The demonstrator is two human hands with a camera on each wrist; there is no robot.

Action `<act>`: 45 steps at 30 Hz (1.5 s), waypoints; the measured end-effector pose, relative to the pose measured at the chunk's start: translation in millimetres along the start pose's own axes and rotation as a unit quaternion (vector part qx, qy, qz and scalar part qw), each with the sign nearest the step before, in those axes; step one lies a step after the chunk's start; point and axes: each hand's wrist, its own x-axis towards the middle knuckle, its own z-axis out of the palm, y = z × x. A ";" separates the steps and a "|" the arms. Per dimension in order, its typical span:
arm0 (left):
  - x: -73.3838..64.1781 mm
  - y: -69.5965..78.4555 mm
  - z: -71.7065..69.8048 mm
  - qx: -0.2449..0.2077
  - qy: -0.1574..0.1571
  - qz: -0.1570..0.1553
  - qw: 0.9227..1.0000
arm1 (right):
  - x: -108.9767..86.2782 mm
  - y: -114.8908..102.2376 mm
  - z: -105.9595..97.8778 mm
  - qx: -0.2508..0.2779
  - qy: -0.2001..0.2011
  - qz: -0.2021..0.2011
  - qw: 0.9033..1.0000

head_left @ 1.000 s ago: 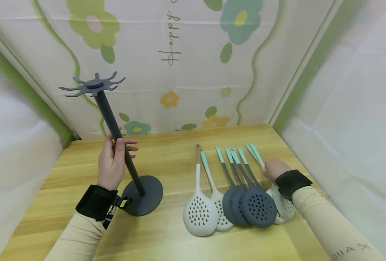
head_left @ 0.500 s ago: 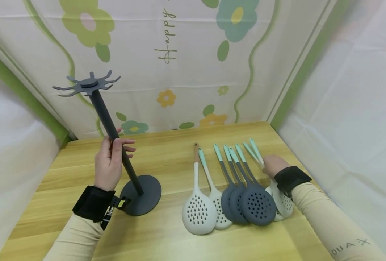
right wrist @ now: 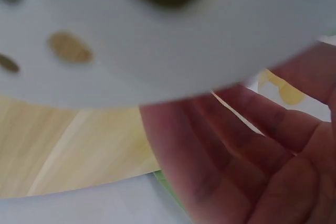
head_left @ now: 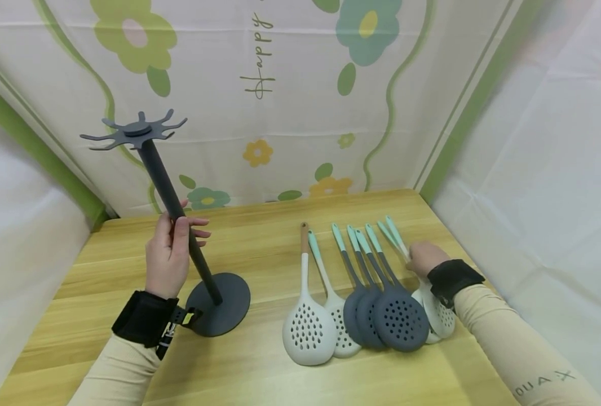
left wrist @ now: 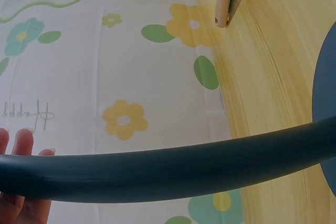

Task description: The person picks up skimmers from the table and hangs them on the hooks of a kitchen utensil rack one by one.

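Observation:
My left hand [head_left: 168, 254] holds the pole of a dark grey utensil stand [head_left: 164, 177], thumb in front and fingers behind it. The stand has a round base on the table and a crown of hooks on top. In the left wrist view the pole [left wrist: 157, 174] crosses the picture, with fingertips [left wrist: 23, 142] beside it. My right hand [head_left: 427, 259] grips a white skimmer [head_left: 441, 316] with a mint handle end, at the right of the utensil row. Its holed head [right wrist: 105, 51] fills the top of the right wrist view. The fingers' hold on the handle is largely hidden.
Several dark grey utensils with mint handle ends, among them a skimmer [head_left: 401, 321], overlap in the row. A white slotted turner [head_left: 308, 330] with a brown handle end lies leftmost. The wooden table [head_left: 260, 372] is bordered by a flowered cloth [head_left: 300, 113] and white side cloths.
The head view has shifted slightly, so everything appears a little further left. Both hands keep their holds, with no clear movement against the utensils or the stand.

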 end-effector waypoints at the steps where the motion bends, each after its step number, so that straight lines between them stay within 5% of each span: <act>1: -0.1 0.0 0.1 0.001 0.000 0.000 1.000 | -1.2 -0.4 -0.4 0.005 -0.001 0.001 1.000; 22: 0.4 -0.7 0.7 -0.001 0.000 0.010 1.000 | 8.5 28.9 -1.7 0.132 -0.105 0.028 0.985; 45: 0.1 -0.4 0.6 -0.003 0.004 0.007 1.000 | -2.7 19.7 -11.2 0.117 -0.094 0.013 0.989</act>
